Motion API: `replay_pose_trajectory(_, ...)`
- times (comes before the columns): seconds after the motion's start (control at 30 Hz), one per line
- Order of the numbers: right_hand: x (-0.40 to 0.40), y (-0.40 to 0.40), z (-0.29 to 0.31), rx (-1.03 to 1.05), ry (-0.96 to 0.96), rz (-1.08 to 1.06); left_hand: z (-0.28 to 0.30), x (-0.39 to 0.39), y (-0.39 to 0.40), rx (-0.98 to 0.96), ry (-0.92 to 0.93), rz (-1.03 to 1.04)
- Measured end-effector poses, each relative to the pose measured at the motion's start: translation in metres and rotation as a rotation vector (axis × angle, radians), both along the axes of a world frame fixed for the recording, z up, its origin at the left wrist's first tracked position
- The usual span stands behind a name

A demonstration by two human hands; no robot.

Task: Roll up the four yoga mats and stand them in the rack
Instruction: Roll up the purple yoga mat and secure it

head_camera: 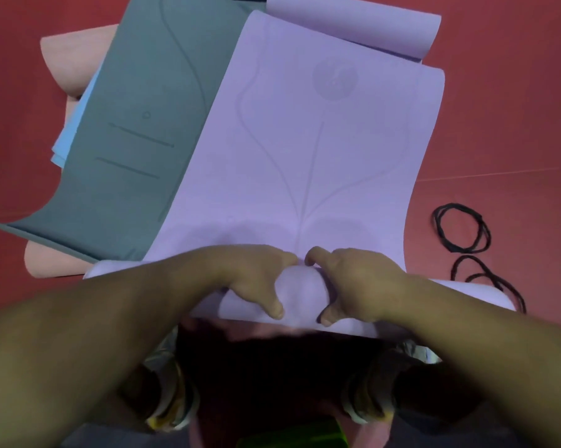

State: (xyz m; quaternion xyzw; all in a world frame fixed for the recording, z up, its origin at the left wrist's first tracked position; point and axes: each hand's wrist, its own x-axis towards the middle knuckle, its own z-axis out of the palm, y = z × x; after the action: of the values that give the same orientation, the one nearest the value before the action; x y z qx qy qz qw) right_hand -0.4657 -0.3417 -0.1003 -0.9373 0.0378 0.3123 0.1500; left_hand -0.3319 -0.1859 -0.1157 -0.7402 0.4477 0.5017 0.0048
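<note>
Both hands, left hand [256, 279] and right hand [353, 282], curl around the rolled near end of the lilac mat [321, 150] at 6 o'clock. A grey mat [137, 150] at 10 o'clock mostly hides pink and blue mats; no rack is in frame.

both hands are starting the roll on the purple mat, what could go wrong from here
1. Both hands, left hand and right hand, grip the purple mat near its middle, so the roll's outer ends may lag and it could roll up as a cone.
2. It overlaps the grey mat; rolling forward might drag that edge in.
3. Its far end is curled, which may wrinkle the last turns.
</note>
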Motion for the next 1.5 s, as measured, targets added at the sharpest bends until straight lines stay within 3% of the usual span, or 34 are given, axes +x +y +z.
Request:
replay_pose_trajectory(0.17,0.002,-0.005,-0.005,0.180,0.091,-0.036,0.011,-0.005,-0.005,-0.008,-0.066,-0.096)
replay_pose_trajectory(0.33,0.008,-0.020,-0.002,0.222,0.121,-0.086,0.008,-0.027,-0.005,-0.149,-0.483,-0.195)
replay_pose_trajectory(0.4,0.003,-0.013,-0.003,0.120,0.012,-0.027,0.001,-0.030,-0.002,-0.124,-0.453,-0.146)
replay_pose_trajectory(0.47,-0.003,-0.003,-0.008,0.032,-0.088,0.043,-0.002,-0.021,-0.002,-0.066,-0.309,-0.077)
replay_pose_trajectory(0.6,-0.006,0.005,-0.012,0.011,-0.060,0.050,0.003,-0.002,-0.006,-0.017,-0.032,-0.032)
replay_pose_trajectory(0.8,0.001,-0.014,-0.007,0.134,0.093,-0.048,0.009,-0.028,-0.011,-0.108,-0.430,-0.159)
replay_pose_trajectory(0.9,0.002,-0.013,-0.002,0.060,0.094,-0.014,0.002,-0.029,-0.011,-0.116,-0.343,-0.059)
replay_pose_trajectory(1.03,0.001,-0.012,-0.002,-0.051,-0.018,0.060,-0.006,-0.029,-0.013,-0.157,-0.094,0.217)
replay_pose_trajectory(1.17,0.009,-0.026,0.016,-0.125,0.078,0.121,-0.011,-0.043,-0.022,-0.244,0.054,0.385)
replay_pose_trajectory(1.33,0.014,-0.036,0.020,-0.161,0.145,0.129,-0.012,-0.043,-0.033,-0.253,-0.012,0.292)
replay_pose_trajectory(1.5,0.011,-0.047,0.009,-0.032,0.234,0.011,-0.008,-0.030,-0.020,-0.171,-0.357,-0.052)
